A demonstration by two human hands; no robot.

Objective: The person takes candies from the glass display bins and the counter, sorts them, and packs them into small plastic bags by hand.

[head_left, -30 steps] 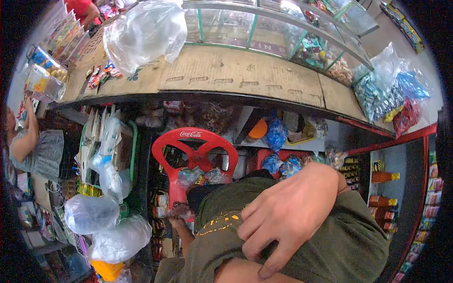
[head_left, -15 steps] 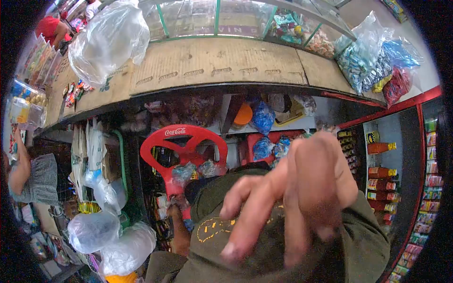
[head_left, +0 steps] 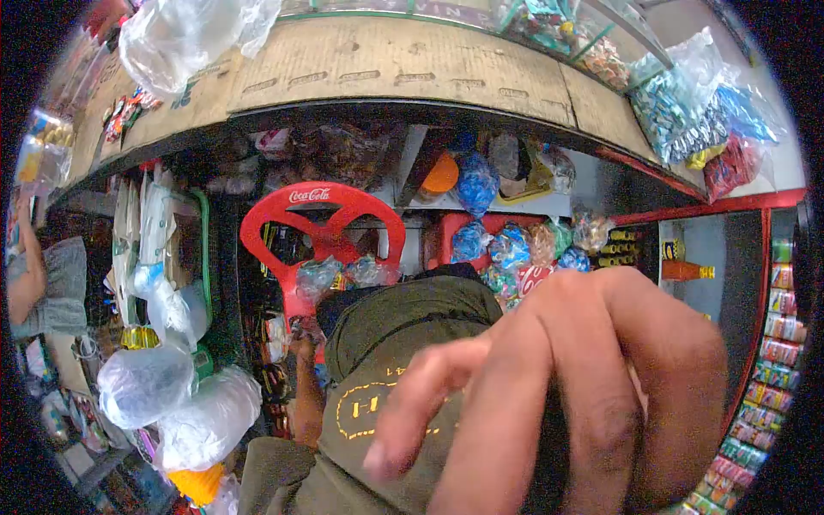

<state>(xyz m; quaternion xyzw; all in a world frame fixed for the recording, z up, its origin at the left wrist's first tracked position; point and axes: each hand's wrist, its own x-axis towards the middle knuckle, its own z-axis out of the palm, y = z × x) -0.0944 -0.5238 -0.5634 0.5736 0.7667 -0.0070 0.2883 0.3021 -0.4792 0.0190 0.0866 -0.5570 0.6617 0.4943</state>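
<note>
Right hand (head_left: 575, 369) over green shirt (head_left: 395, 352), grip spread, fingers bent; left hand (head_left: 302, 333) by red chair (head_left: 322, 221), grip too unclear to tell, cardboard-topped desk (head_left: 360, 51) on far side

The chair (head_left: 324, 225) is red with white lettering.

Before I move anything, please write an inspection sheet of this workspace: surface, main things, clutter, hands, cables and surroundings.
Surface: cardboard-covered counter; clear plastic bag and small packets at its left.
Main things: red Coca-Cola chair, beside the left hand; dark green shirt, behind the right hand.
Clutter: filled bags at the counter's right end; bulging plastic bags, lower left.
Hands: right raised, fingers bent and apart, no object visible; left partly hidden, grip unclear.
Cables: nothing seen.
Surroundings: orange-red bottle at right; another person's arm, far left.
</note>
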